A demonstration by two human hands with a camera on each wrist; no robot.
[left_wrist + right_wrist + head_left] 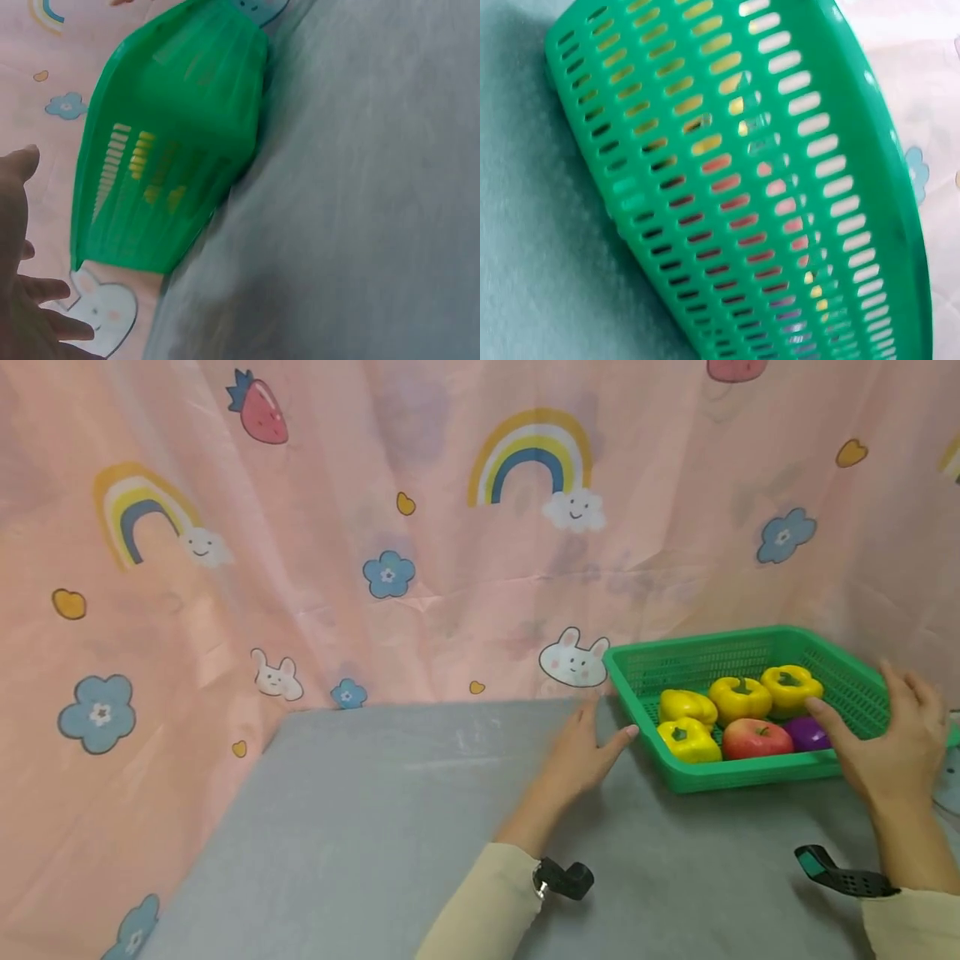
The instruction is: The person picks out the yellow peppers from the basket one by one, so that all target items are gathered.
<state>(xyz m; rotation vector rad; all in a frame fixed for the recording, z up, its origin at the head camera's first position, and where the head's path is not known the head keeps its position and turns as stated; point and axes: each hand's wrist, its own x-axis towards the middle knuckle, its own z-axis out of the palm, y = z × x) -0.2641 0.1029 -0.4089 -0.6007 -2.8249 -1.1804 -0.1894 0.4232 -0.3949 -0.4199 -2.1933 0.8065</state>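
Observation:
A green plastic basket (750,770) stands on the grey table. It holds several yellow bell peppers (740,698), a red apple (757,739) and a shiny purple item (807,735), partly covered by my right thumb, kind unclear. My left hand (576,756) is beside the basket's left side, fingers stretched and thumb near the rim. In the left wrist view its spread fingers (64,326) hold nothing. Around the basket's right end is my right hand (896,752), thumb and fingers apart; contact with the rim cannot be told. Only the basket's slotted wall (720,202) fills the right wrist view.
A pink curtain (450,635) printed with rainbows, flowers and rabbits hangs behind and to the left of the table (360,843). Another green edge (954,735) shows at the far right. Both wrists wear black straps (562,878) over beige sleeves.

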